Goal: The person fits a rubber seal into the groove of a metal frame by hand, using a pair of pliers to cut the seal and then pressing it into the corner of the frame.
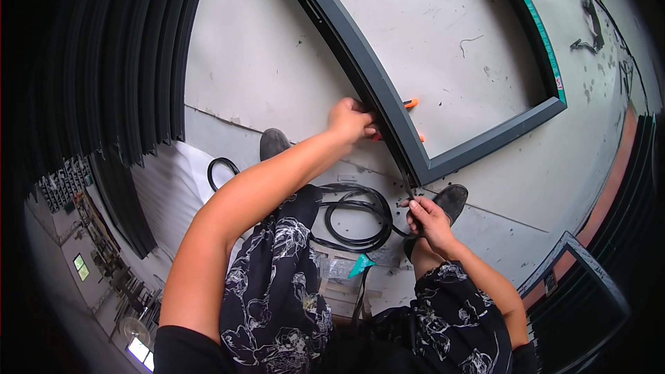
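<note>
Black strip (357, 244), where exactly?
— Coiled at lower centre of the view, with one part pinched in the right hand (427, 221), probably for control near the corner of the grey frame (499, 134).
— And left hand (350, 122)?
— Apart from the right, at centre, fingers bent against same grey frame, perhaps for steadying; whether gripping something, impossible to tell.

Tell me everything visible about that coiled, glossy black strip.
The long, thin, glossy black strip looks like flexible rubber. Much of it lies in loose, overlapping loops on the pale grey floor. One stretch curves up to the bare right hand, which holds it beside the near corner of the dark grey, angular, metal-looking frame.
</note>
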Demonstrator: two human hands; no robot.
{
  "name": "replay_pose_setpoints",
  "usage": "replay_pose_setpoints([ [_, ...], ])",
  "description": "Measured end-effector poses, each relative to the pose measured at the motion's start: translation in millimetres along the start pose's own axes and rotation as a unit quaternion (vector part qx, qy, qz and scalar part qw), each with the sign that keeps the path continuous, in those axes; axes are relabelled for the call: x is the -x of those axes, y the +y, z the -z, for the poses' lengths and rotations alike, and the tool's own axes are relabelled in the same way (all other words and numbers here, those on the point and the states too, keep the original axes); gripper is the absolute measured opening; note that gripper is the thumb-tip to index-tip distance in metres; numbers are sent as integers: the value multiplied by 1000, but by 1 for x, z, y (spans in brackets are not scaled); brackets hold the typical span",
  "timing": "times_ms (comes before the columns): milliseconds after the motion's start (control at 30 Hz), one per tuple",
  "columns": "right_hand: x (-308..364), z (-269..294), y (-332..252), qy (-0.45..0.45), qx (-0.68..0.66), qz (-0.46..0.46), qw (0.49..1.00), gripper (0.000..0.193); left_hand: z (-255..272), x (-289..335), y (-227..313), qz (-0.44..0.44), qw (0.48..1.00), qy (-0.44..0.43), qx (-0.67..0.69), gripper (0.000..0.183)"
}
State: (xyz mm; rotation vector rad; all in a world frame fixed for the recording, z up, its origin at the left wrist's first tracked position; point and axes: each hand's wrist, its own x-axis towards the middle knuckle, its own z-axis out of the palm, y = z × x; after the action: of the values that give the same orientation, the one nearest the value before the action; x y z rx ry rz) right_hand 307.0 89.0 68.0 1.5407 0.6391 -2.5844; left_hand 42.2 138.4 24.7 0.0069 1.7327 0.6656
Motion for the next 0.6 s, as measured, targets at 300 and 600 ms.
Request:
replay_pose_setpoints([
  [300,-8,-2,7,7,40,13,999,27,7,-7,-8,-3,1000,26,0,18],
  [600,-6,4,11,17,54,27,998,26,3,-12,-7,-3,1000,23,-2,13],
])
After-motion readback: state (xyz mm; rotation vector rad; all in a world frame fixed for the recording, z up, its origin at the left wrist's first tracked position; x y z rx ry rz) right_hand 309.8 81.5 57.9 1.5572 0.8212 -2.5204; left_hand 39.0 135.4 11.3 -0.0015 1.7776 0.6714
